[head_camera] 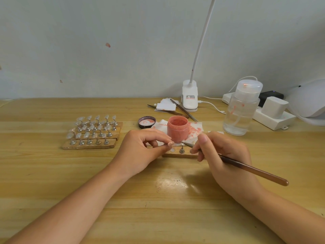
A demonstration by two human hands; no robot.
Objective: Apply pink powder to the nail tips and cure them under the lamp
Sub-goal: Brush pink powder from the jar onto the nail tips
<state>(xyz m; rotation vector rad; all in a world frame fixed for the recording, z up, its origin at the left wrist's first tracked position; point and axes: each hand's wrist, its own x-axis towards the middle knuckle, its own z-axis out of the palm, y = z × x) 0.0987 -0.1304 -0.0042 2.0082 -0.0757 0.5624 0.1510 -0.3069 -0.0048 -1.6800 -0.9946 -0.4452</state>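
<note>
Head view looks down on a wooden worktop with both forearms reaching in from the near edge. The left hand pinches a pink nail tip between thumb and forefinger, its other fingers curled beneath, and holds the tip just above a small wooden strip that lies between the two hands. On that strip stand a metal holder and a pale tip beside it. The right hand grips a brown brush like a pen, fingers curled round the shaft; the handle runs back to the right over the hand, and the fine point sits just beside the held nail tip, whether touching it I cannot tell. The hands are near each other but apart.

Just behind them an open jar of pink powder stands on a stained paper, with its lid lying upside down to the left. Further left, well clear of the hands, a rack of wooden strips carries rows of clear tips on metal holders. A clear pump bottle stands to the right of the jar. At the far right edge sits the white curing lamp, beyond a power strip. A clip-on desk lamp rises at the back, with two spare brushes lying beside it.
</note>
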